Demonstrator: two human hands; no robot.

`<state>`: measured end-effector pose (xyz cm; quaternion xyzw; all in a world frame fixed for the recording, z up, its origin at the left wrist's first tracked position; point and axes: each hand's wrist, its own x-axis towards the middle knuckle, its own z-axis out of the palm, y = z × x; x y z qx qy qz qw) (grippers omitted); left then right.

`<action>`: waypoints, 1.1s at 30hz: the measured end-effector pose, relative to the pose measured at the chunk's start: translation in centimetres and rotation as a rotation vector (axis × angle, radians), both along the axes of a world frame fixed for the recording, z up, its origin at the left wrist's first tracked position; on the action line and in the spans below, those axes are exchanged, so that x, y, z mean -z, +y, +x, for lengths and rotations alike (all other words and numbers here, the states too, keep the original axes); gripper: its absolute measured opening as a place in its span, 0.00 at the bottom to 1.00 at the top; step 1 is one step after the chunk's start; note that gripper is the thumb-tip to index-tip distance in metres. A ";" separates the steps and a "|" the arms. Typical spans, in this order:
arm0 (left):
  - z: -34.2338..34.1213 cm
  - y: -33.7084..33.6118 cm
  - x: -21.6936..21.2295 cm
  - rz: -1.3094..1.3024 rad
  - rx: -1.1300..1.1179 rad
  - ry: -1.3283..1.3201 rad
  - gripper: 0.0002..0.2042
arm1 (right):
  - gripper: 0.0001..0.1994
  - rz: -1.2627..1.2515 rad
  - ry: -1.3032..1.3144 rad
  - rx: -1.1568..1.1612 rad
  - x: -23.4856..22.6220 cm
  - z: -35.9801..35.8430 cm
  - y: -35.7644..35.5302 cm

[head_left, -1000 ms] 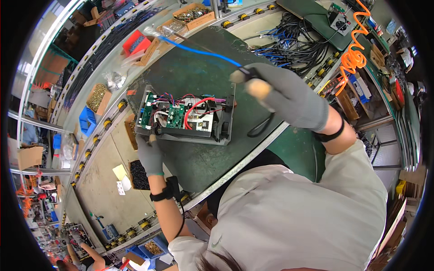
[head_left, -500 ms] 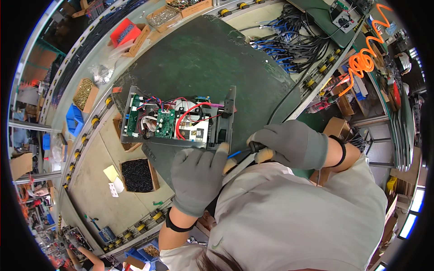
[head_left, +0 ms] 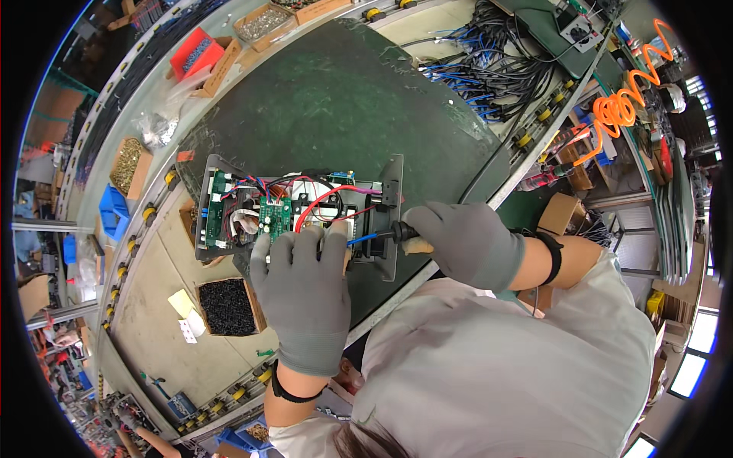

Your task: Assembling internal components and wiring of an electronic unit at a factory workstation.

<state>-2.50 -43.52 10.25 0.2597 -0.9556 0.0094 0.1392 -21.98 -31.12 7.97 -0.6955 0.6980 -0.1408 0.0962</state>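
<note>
An open metal chassis (head_left: 388, 263) lies on the dark green work mat (head_left: 328, 91). Inside it are a green circuit board (head_left: 276, 214), white parts and red, black and purple wires. My gloved left hand (head_left: 305, 282) grips the chassis's near side, fingertips over its wall. In my gloved right hand (head_left: 466, 244) is a black cable (head_left: 482, 177), pinched near its thick black sleeve (head_left: 400, 231). A blue wire end (head_left: 363, 239) sticks out of the sleeve over the chassis's right end, toward my left fingers. Whether its tip touches anything inside is hidden.
Many black cables with blue ends (head_left: 489, 69) lie at the back right. An orange coiled hose (head_left: 615, 111) hangs at the right. To the left stand a box of black parts (head_left: 227, 307), a blue bin (head_left: 114, 210) and a red bin (head_left: 195, 55). Roller rails edge the bench.
My left hand has moved from the chassis's near right corner to its near side. My right hand has brought the cable end leftward and up to the chassis. The chassis has turned slightly.
</note>
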 end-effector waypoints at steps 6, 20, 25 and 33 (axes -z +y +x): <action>-1.9 -0.8 1.2 0.116 0.248 0.181 0.20 | 0.15 -0.054 -0.002 0.079 0.0 0.5 0.1; -1.0 -1.5 1.6 0.230 0.228 0.192 0.18 | 0.22 -0.122 -0.128 0.077 -0.1 -0.1 0.2; -1.6 -1.4 2.0 0.181 0.266 0.240 0.15 | 0.19 -0.072 -0.141 0.119 -0.5 0.2 0.2; -2.0 -1.5 2.1 -0.008 0.323 0.151 0.14 | 0.10 0.332 0.185 0.014 -2.4 0.9 -1.5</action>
